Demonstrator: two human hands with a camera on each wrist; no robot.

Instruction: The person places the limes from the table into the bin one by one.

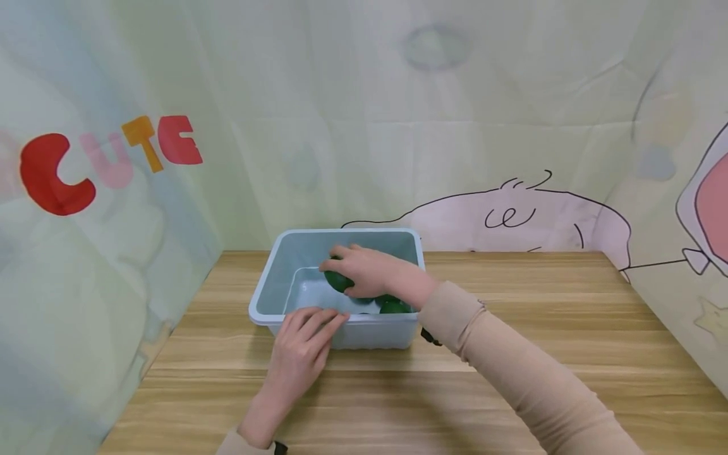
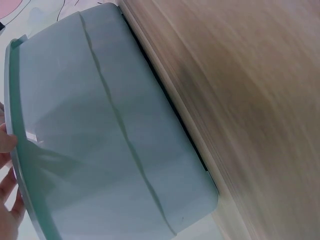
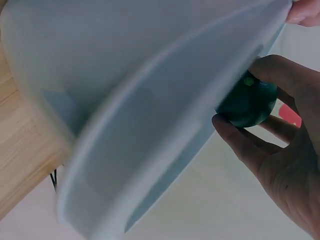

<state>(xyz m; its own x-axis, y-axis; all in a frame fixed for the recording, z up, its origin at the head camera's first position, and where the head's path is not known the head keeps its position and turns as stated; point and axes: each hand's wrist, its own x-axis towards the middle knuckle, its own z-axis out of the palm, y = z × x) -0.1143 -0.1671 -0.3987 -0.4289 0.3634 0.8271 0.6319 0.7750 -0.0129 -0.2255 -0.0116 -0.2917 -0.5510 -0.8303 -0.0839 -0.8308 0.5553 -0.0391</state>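
Observation:
A dark green avocado (image 3: 248,100) with a pale stem spot is in my right hand (image 1: 366,272), gripped between thumb and fingers. In the head view that hand is over the inside of a pale blue plastic bin (image 1: 335,235), and the avocado (image 1: 338,281) is partly covered by the fingers. More dark green avocados (image 1: 394,308) lie at the bin's right end, partly hidden by the right arm and front wall. My left hand (image 1: 304,344) rests its fingers on the front rim. In the left wrist view those fingers (image 2: 7,143) touch the rim's edge.
The bin stands on a wood-grain table (image 1: 540,316) near its back edge. A printed cloth backdrop (image 1: 318,158) with cartoon drawings and coloured letters hangs behind and at both sides. The right sleeve (image 1: 512,366) crosses the table's right part.

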